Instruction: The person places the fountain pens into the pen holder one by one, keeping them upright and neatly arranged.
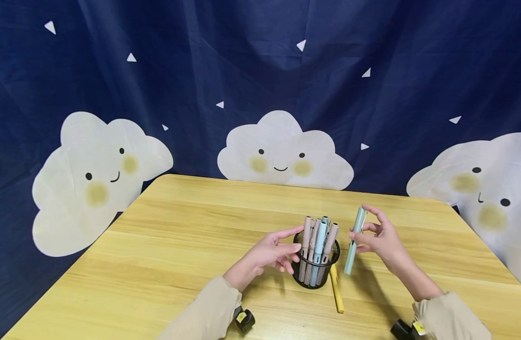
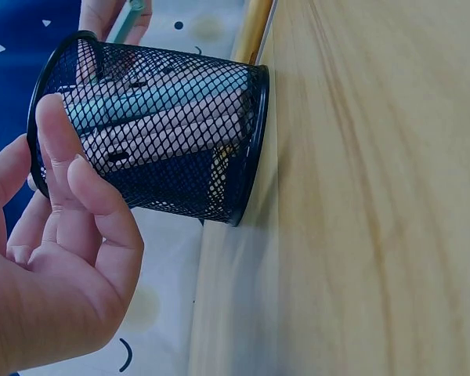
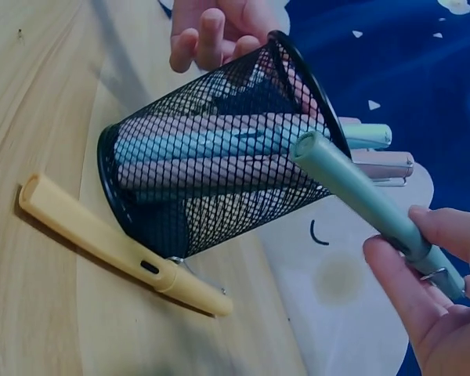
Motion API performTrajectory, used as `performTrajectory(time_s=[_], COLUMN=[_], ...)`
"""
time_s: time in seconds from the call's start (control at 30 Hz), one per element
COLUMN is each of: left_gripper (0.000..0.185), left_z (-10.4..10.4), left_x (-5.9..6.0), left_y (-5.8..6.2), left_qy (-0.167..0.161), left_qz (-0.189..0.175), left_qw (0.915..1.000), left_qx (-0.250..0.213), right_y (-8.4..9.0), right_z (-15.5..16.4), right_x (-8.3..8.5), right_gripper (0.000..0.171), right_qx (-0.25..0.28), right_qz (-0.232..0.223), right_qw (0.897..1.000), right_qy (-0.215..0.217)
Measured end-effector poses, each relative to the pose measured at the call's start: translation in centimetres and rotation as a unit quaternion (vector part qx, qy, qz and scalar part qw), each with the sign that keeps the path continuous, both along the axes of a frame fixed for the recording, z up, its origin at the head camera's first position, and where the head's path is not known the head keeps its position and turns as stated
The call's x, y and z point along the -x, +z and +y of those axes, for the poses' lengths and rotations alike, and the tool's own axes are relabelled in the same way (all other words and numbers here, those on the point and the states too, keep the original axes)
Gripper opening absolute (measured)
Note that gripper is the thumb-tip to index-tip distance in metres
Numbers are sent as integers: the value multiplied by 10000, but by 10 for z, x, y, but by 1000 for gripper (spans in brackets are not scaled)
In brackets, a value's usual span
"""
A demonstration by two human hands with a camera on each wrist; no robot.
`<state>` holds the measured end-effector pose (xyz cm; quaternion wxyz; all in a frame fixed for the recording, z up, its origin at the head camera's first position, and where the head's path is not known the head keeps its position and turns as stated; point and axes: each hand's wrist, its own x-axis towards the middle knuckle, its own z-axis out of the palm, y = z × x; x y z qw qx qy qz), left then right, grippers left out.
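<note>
A black mesh pen holder (image 1: 337, 255) stands upright on the table. Inside it are several capped pens, dusty pink (image 1: 307, 232) and pale blue (image 1: 321, 241). My left hand (image 1: 264, 254) holds the holder's left side near the rim, index finger and thumb spread around it. To the right, my right hand (image 1: 382, 240) pinches a pale blue-green pen (image 1: 351, 259) by its clip end, barrel end slanting down. That pen is outside the holder, beside its rim. A yellow pen (image 3: 117, 243) lies on the table against the holder's base.
The light wood table (image 1: 166, 255) extends widely to the left and behind the holder. A dark blue curtain (image 1: 260, 61) with white smiling clouds hangs beyond its far edge. Small black wrist devices (image 1: 244, 321) sit at both sleeves.
</note>
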<state>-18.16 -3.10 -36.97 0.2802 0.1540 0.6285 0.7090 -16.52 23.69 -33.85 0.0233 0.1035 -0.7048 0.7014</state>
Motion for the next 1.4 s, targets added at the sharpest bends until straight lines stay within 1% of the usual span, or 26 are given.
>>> performTrajectory(time_s=[0.13, 0.23, 0.47, 0.6, 0.7, 0.77, 0.87, 0.9, 0.93, 1.03, 1.1, 1.13, 1.17, 1.23, 1.27, 1.33, 1.37, 1.4], left_gripper=[50, 51, 51, 50, 50, 49, 49, 49, 50, 50, 50, 50, 50, 50, 50, 50, 50, 50], left_z=[0, 0, 0, 0, 1, 1, 1, 1, 1, 1, 1, 1, 1, 1, 1, 1, 1, 1], left_x=[0, 0, 0, 0, 0, 0, 0, 0, 0, 1, 1, 1, 1, 1, 2, 2, 2, 2], left_y=[0, 0, 0, -1, -1, -1, 0, 0, 0, -1, -1, -1, -1, -1, -2, -2, -2, -2], left_qy=[55, 53, 11, 60, 71, 73, 75, 71, 68, 58, 48, 46, 44, 34, 32, 31, 28, 24], left_qz=[-54, -22, -20, -33, -30, 6, 22, 16, 18, 3, 13, 22, 25, 24, 31, 35, 30, 21], left_qw=[10000, 10000, 10000, 10000, 10000, 10000, 10000, 10000, 10000, 10000, 10000, 10000, 10000, 10000, 10000, 10000, 10000, 10000], left_qx=[11, 49, 49, 38, 26, 34, 40, 37, 37, 21, 14, 11, 7, -2, -1, -2, -4, -7], right_y=[3, 5, 6, 6, 5, 5, 3, -9, -14, -32, -51, -51, -58, -71, -75, -70, -66, -57], right_z=[-2, -3, -8, -12, -15, -16, -17, -11, -8, 2, 13, 14, 16, 23, 24, 20, 17, 11], right_x=[0, 0, 1, 1, 2, 2, 5, 13, 18, 31, 47, 47, 52, 62, 64, 58, 55, 48], right_gripper=[65, 62, 47, 38, 35, 33, 30, 29, 30, 33, 36, 37, 38, 38, 38, 38, 36, 35], right_qx=[314, 458, 745, 980, 1129, 1175, 1017, 1129, 1125, 999, 891, 665, 544, 445, 382, 392, 414, 375], right_qz=[193, 368, 819, 1096, 1321, 1456, 1690, 1832, 1996, 2298, 2522, 2560, 2546, 2659, 2712, 2725, 2786, 2788], right_qw=[9993, 9983, 9938, 9890, 9846, 9820, 9794, 9761, 9732, 9680, 9636, 9643, 9652, 9627, 9615, 9612, 9595, 9596], right_qy=[-33, -34, -123, -144, -168, -241, -421, -303, -212, -129, -8, -151, -251, -239, -238, -183, -91, -113])
